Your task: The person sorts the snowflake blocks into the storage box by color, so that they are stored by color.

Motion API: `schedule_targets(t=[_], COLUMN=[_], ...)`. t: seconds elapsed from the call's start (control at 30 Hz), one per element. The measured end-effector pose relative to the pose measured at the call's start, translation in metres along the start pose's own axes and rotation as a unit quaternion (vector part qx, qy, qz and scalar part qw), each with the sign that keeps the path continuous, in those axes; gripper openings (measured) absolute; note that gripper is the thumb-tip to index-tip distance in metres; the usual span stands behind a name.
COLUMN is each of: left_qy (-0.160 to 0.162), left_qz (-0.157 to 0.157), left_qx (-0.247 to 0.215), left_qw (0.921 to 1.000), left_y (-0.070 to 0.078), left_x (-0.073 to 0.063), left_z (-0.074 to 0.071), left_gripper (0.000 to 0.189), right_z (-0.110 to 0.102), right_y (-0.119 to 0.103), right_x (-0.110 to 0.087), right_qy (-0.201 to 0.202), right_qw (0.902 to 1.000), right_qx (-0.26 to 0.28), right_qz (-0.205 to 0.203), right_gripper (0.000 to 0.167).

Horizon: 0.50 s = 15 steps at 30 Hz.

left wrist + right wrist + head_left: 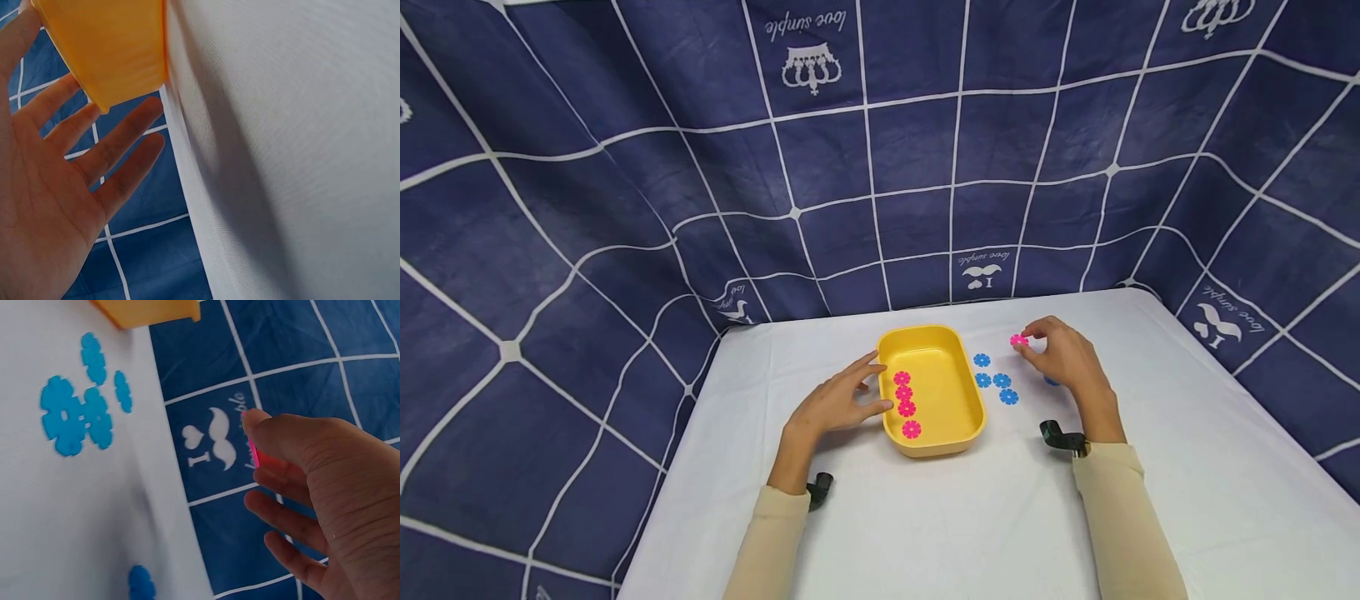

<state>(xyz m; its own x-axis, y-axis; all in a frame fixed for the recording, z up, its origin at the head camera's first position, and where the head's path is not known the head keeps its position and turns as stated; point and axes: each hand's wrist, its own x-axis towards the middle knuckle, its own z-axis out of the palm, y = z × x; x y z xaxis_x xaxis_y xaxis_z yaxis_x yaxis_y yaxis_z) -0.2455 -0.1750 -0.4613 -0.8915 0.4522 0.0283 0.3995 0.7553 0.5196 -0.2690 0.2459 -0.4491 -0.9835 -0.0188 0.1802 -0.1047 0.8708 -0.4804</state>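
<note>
Fingers of the right hand pinch one pink piece, right of the yellow tray. Four pink pieces lie inside the tray along its left side. Five blue pieces right of it, one partly hidden by the right arm. Left hand at tray's left rim, palm inward, fingers spread wide.

Plain beige sleeves reaching the wrists, dark wrist cameras, bare left hand, bare right hand
</note>
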Motion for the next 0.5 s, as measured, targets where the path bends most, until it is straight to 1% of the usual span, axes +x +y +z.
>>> schedule_targets(t=[0.23, 0.5], left_qy=[-0.001, -0.001], left_qz=[-0.007, -0.009], left_qx=[0.003, 0.002], left_qw=[1.0, 1.0], left_y=[0.001, 0.002], left_x=[0.0, 0.0], left_z=[0.0, -0.001], left_gripper=[0.075, 0.074], right_z=[-0.016, -0.027], right_y=[-0.012, -0.016], right_x=[-0.003, -0.005], right_qy=[0.021, 0.048], right_qw=[0.9997, 0.9982], right_qx=[-0.003, 0.003], right_qz=[-0.014, -0.035], right_gripper=[0.042, 0.04])
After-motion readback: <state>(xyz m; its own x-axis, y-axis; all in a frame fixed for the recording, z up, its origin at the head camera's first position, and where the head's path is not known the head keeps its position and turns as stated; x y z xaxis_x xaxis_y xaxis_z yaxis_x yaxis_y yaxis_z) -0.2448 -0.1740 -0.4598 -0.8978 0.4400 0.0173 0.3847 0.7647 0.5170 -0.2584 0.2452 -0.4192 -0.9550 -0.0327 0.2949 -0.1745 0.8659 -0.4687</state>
